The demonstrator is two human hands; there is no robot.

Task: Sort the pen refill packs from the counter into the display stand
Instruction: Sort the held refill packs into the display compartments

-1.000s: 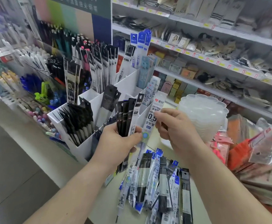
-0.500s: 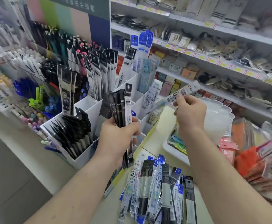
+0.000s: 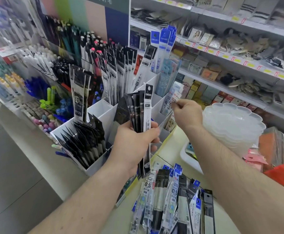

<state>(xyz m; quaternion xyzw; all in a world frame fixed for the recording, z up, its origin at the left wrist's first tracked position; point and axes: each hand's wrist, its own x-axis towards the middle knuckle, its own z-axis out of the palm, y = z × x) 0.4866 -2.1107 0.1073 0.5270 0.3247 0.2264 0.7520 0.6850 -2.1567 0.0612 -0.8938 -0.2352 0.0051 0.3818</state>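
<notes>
Your left hand [image 3: 134, 142] grips a fanned bunch of black refill packs [image 3: 138, 115], upright, just in front of the white display stand [image 3: 102, 115]. Your right hand [image 3: 187, 114] pinches the top of one clear pack [image 3: 170, 102], its lower end inside a right-side slot of the stand. More packs [image 3: 173, 200] lie piled on the counter [image 3: 168, 149], below and between both forearms.

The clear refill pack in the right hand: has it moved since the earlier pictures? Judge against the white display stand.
Yes. The right hand has carried the clear refill pack away from the counter pile, up and forward to the display stand, into its right-side compartments.
</notes>
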